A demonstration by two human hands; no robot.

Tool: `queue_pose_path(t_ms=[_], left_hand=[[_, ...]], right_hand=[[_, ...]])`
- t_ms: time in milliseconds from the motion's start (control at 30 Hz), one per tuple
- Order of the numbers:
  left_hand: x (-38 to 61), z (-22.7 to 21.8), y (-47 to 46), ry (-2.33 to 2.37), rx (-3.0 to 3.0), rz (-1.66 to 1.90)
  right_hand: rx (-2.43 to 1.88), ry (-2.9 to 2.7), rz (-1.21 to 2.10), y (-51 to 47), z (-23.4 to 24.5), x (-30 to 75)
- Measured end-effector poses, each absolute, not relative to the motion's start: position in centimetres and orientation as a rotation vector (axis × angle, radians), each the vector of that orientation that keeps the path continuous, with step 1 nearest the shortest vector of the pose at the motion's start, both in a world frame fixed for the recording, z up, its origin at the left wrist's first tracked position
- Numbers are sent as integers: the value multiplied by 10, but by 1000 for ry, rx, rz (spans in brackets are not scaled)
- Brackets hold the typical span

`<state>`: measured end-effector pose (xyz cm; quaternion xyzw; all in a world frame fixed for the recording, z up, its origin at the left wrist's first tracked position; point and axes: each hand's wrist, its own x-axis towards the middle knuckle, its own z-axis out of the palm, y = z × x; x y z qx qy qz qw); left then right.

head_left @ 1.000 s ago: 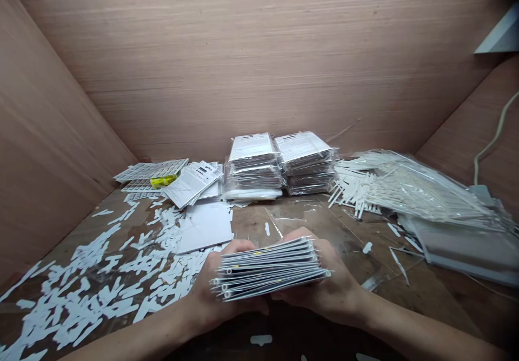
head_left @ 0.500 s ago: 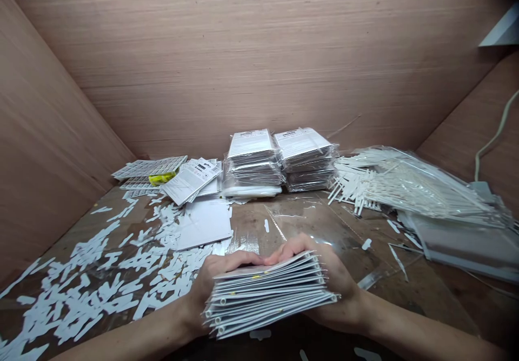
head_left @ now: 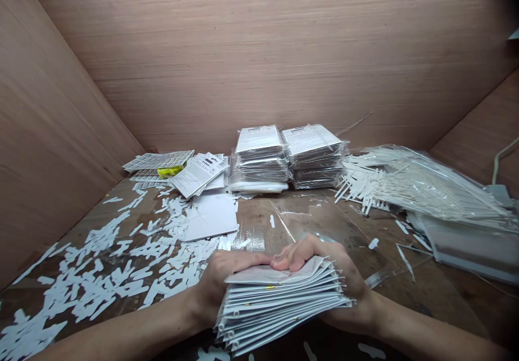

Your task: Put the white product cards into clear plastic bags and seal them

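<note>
Scuffed brown tabletop [head_left: 259,226], jagged white paper offcuts [head_left: 97,274]; left hand [head_left: 227,280], right hand [head_left: 336,274], both clasping a stack of glossy white packets [head_left: 279,307]

Place: a small packing workstation, more workshop than home or office, in front of me. Enclosure: pinkish-brown wood-veneer panels [head_left: 259,53] boxing in the bench on three sides. Surface: a scuffed brown tabletop [head_left: 259,228], partly under clear plastic film [head_left: 312,212]. Stock: two stacks of bagged card packets [head_left: 259,155], a clear bag of white strips [head_left: 421,185], and label sheets [head_left: 156,161]. Waste: white die-cut offcuts [head_left: 97,263] strewn over the bench to my left. Services: one pale electrical cord [head_left: 497,166] at the right.
</note>
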<state>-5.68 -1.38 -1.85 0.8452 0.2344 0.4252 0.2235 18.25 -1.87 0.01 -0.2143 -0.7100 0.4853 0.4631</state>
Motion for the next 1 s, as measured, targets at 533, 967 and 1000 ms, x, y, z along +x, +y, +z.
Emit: queue_pose_path(t_ms=[533,967,1000], left_hand=[[-58,-9,-12,572,2494,1233],[-67,24,5,460,3021,1253],[-64,28,7,416,3066,1251]], right_hand=[[-437,-1837,1033,-12,-3,184],[-1238,-1978,1429,33,67,242],[-1260,-1860,1642,33,64,240]])
